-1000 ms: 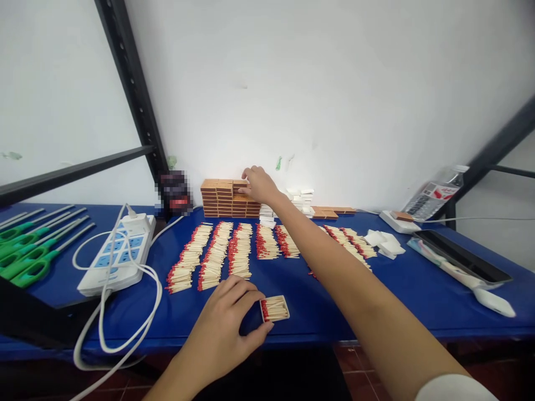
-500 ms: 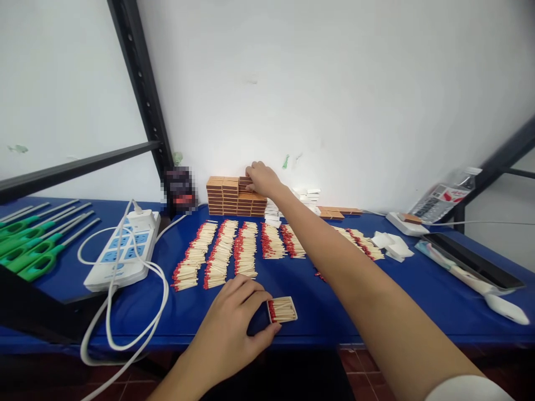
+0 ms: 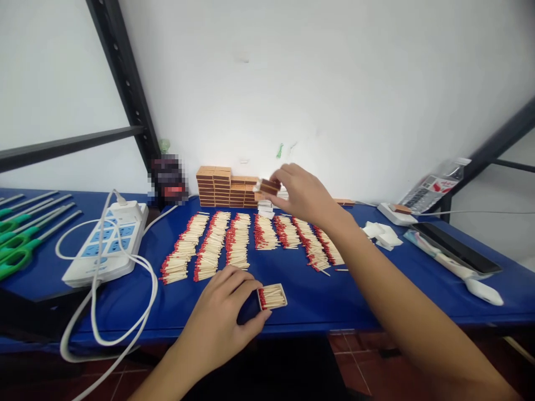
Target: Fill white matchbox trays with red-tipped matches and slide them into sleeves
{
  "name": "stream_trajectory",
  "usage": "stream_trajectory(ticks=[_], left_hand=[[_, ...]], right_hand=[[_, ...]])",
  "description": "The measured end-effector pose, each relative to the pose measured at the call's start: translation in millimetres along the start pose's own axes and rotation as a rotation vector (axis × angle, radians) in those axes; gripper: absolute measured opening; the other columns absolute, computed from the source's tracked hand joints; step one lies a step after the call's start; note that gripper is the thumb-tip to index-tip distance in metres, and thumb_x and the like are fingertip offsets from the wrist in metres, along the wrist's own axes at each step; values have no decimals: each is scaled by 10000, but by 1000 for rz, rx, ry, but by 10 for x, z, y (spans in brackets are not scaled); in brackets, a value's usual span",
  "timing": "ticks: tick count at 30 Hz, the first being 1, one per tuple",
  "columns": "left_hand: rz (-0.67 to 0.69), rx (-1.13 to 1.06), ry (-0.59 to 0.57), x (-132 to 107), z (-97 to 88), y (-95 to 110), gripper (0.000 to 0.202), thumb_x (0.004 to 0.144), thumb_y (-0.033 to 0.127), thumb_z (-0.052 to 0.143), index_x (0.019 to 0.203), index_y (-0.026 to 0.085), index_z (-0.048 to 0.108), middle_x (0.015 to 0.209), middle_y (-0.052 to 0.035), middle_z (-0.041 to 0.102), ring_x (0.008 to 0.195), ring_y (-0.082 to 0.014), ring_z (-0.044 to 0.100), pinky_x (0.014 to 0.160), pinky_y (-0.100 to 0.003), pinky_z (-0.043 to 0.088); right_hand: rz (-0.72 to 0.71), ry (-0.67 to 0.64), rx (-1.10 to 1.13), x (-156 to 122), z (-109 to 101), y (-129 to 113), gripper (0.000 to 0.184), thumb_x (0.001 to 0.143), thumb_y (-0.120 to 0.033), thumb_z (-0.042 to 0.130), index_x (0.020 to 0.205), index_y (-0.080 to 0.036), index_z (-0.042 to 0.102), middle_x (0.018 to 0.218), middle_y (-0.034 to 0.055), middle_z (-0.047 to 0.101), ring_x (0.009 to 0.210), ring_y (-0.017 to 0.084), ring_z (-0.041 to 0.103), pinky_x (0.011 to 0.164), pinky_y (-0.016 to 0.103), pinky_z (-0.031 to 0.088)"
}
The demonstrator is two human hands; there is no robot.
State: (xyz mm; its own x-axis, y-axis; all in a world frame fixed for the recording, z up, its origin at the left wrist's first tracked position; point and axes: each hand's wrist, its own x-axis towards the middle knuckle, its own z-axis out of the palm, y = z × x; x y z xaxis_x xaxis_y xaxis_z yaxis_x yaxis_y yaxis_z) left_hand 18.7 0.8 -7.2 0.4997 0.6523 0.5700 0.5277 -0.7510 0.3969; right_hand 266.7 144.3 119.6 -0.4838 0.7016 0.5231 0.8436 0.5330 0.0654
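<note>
My left hand [image 3: 228, 312] rests at the desk's front with thumb and index finger pinching the left end of a white matchbox tray [image 3: 285, 295]. Red-headed matches [image 3: 272, 297] fill that tray, heads toward the hand. Raised above the desk, my right hand [image 3: 303, 192] grips a brown matchbox [image 3: 270, 187] between thumb and fingers; whether it is one box or two together I cannot tell. Just left of it stands a stack of matchboxes [image 3: 221, 189] against the wall. Rows of loose matches [image 3: 211, 248] lie between the stack and my left hand.
A white power strip [image 3: 109, 239] with looping cables [image 3: 150, 312] lies at left, beside green-handled scissors-like tools [image 3: 19, 256]. White paper pieces [image 3: 382, 235], a wrapped white utensil [image 3: 480, 289], a black tray [image 3: 455, 245] and a plastic bottle [image 3: 437, 186] lie at right.
My right hand has come away from the stack toward the right, carrying a matchbox, and the stack's right part is lower. The left hand keeps its hold on the tray. The view has shifted slightly.
</note>
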Motion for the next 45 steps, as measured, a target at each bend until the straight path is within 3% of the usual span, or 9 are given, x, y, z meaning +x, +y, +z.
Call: stream_trajectory(ticks=[5, 10, 14, 19, 25, 31, 37, 45], left_hand=[[-8, 33, 61, 14, -5, -4, 230, 975, 236, 783, 1192, 242, 707, 1132, -72, 765, 1089, -282, 695, 969, -456, 590], [-26, 62, 79, 26, -3, -11, 227, 971, 252, 785, 1191, 250, 726, 1131, -65, 772, 1093, -281, 704, 969, -442, 587], [-32, 62, 72, 37, -15, -8, 211, 980, 251, 778, 1184, 253, 726, 1133, -62, 775, 1100, -277, 707, 976, -436, 583], [-56, 64, 92, 27, -31, -19, 201, 992, 263, 772, 1188, 244, 729, 1133, -64, 786, 1091, -278, 714, 966, -445, 590], [-63, 34, 166, 11, -32, -47, 272, 968, 272, 815, 1232, 240, 758, 1085, -53, 815, 1050, -257, 741, 919, -390, 617], [-35, -4, 196, 20, -43, -41, 279, 942, 261, 850, 1213, 234, 790, 1077, -45, 827, 1023, -231, 753, 909, -347, 621], [-13, -75, 175, 30, -72, -37, 287, 924, 250, 877, 1200, 232, 801, 1071, -45, 828, 998, -215, 744, 889, -321, 618], [-2, -167, 119, 35, -115, -32, 349, 888, 279, 923, 1219, 243, 818, 1035, -39, 806, 944, -198, 741, 854, -296, 610]], right_hand=[[84, -342, 182, -868, -77, -126, 193, 929, -321, 781, 953, -260, 600, 1068, 92, 702, 951, 298, 650, 747, 402, 468], [194, -438, 375, -1225, -6, -193, 368, 806, -356, 928, 994, -284, 619, 1079, 40, 719, 970, 286, 665, 755, 391, 496], [265, -404, 518, -1327, 8, -198, 328, 843, -377, 895, 1020, -288, 635, 1099, 28, 733, 998, 278, 676, 801, 397, 519], [350, -274, 634, -1492, -49, -275, 316, 871, -419, 880, 1096, -332, 676, 1106, 24, 740, 970, 281, 677, 837, 440, 559], [275, -259, 614, -1661, -67, -446, 357, 893, -460, 880, 1197, -363, 720, 1234, 50, 751, 1098, 316, 697, 922, 490, 591], [244, -155, 675, -1663, -13, -579, 380, 911, -417, 890, 1248, -343, 729, 1204, 49, 776, 1025, 275, 716, 899, 449, 611], [256, -43, 768, -1667, 67, -585, 397, 894, -387, 913, 1247, -301, 752, 1165, 48, 785, 947, 238, 715, 843, 377, 615], [289, -30, 910, -1717, 107, -575, 419, 845, -435, 948, 1197, -302, 763, 1214, 41, 792, 1019, 249, 726, 941, 407, 613]])
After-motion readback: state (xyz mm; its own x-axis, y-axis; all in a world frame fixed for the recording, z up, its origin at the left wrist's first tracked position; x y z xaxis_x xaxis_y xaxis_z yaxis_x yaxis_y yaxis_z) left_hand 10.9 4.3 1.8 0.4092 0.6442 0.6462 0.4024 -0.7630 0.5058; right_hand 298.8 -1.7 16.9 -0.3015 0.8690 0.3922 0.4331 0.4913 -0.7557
